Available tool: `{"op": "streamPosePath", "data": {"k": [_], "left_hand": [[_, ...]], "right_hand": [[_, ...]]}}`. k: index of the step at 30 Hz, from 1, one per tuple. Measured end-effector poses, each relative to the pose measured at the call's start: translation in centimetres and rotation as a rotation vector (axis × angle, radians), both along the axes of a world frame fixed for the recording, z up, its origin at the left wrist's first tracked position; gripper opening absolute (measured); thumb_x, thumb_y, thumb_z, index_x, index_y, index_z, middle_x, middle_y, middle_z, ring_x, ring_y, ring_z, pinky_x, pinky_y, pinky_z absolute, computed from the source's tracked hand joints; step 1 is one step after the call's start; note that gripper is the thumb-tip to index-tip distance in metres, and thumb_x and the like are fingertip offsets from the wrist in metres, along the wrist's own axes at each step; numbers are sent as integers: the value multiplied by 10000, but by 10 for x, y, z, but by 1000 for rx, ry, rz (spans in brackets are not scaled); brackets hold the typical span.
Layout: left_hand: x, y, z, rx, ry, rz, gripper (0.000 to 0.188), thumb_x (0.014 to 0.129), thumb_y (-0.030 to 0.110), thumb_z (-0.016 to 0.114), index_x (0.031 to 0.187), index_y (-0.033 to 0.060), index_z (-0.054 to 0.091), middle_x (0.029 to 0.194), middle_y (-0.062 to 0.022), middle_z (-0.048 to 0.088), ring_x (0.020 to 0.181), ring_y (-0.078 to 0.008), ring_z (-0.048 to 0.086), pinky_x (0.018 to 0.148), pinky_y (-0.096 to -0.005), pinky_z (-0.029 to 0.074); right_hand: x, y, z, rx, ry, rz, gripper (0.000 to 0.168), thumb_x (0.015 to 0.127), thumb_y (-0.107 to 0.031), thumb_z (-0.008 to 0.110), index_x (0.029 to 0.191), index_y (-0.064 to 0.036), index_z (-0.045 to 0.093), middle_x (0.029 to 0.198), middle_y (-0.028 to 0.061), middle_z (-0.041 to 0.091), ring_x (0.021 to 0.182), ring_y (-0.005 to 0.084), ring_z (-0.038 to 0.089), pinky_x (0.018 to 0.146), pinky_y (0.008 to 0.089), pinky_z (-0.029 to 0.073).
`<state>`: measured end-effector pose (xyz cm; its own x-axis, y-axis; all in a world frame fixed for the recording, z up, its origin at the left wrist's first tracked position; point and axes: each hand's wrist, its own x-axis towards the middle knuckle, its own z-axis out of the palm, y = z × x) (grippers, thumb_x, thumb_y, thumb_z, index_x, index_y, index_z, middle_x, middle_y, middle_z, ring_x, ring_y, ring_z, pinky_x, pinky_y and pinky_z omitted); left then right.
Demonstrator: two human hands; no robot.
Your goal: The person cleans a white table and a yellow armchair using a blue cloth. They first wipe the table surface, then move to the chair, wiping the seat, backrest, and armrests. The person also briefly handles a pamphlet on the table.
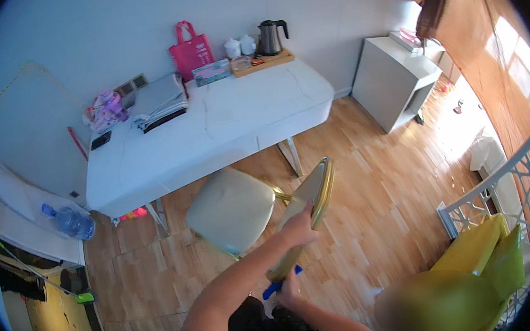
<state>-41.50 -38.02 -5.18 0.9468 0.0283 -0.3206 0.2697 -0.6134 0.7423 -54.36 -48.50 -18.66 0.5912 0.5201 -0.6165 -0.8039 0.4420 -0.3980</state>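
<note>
Before me stands a chair with a pale padded seat [233, 210] and a gold-edged backrest [326, 190]. My left hand [299, 227] reaches across and grips the backrest near its middle, with the fingers over the edge. Low by the near end of the backrest, my right hand [290, 290] holds a blue cloth [272, 289], which shows on both sides of the fingers. Whether the cloth touches the chair cannot be made out. The seat faces a white marble-patterned desk [241, 119].
On the desk are folded grey cloths [159, 101], a pink bag [191, 54], a kettle [270, 38] on a wooden tray and a phone [101, 140]. A white cabinet [392, 82] stands right. Yellow-green cushions [472, 250] lie near a lattice-backed seat [522, 172]. A water bottle [73, 223] lies left.
</note>
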Motion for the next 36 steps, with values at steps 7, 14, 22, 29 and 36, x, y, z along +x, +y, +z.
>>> {"op": "streamPosePath", "data": {"k": [7,14,22,29,36], "left_hand": [[-48,167,15,33,156,-196,941,702,199,714,1504,131,226,1176,-212,606,1011,-292,620,858,-400,487],[-81,321,32,73,125,-101,1004,683,271,807,1495,129,234,1403,-184,454,1255,-305,477,1027,-403,408],[-80,309,28,725,-695,437,605,730,510,748,1155,104,602,1151,-100,623,1176,-294,527,1040,-604,282],[-50,337,5,786,-1011,515,371,818,473,668,858,105,688,844,-58,687,890,-245,636,896,-453,478],[-19,371,-16,919,-1059,578,274,831,394,662,795,123,666,827,-32,679,849,-226,625,798,-386,487]], "right_hand": [[50,88,23,397,4,105,618,974,-584,329,1375,-121,412,1291,150,545,1165,350,540,1010,530,421],[149,90,62,317,-89,-217,563,994,-563,266,1170,-84,503,1129,184,593,1069,373,563,958,572,436],[180,228,62,87,43,-136,472,1010,-502,319,1104,-80,509,1006,161,589,963,340,576,892,533,473],[223,338,62,-116,-17,-67,566,993,-523,351,1285,-39,379,1208,183,519,1143,345,527,946,542,450],[223,381,103,-439,-131,-34,676,965,-614,286,1209,-18,492,1101,147,588,1029,292,589,802,487,516]]}}
